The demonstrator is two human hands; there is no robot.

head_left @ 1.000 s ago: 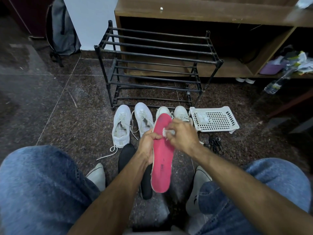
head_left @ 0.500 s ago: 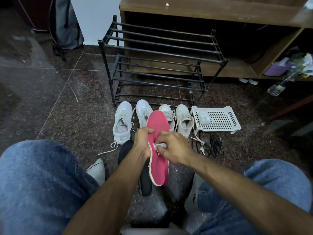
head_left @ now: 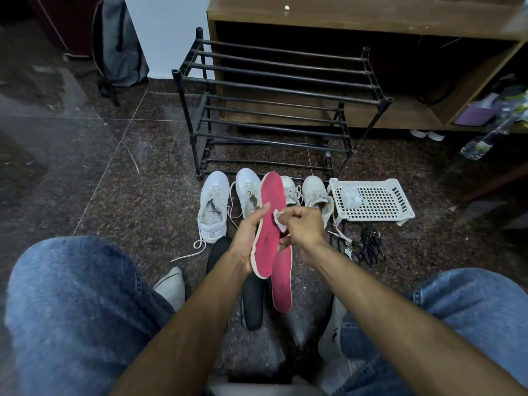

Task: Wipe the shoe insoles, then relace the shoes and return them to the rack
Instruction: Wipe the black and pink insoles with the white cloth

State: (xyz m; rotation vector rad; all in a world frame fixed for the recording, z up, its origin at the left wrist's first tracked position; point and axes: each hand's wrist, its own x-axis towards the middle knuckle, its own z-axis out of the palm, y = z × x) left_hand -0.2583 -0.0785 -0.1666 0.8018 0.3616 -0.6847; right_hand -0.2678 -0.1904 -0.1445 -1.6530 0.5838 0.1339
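**A:** What are your fingers doing?

**B:** Your right hand (head_left: 304,226) pinches a small white wipe (head_left: 279,220) against a red insole (head_left: 270,224). Your left hand (head_left: 249,234) curls around that insole's left edge, holding it upright.

**A:** What's around them?

**B:** A second red insole (head_left: 282,281) and a black insole (head_left: 253,304) lie on the floor below, partly hidden by your hands. Four white sneakers (head_left: 214,205) stand behind, the raised insole blocking part of the middle ones. Behind them stands the black rack (head_left: 274,90). A white perforated tray (head_left: 371,202) sits just right of the sneakers, with black laces (head_left: 368,248) in front of it.
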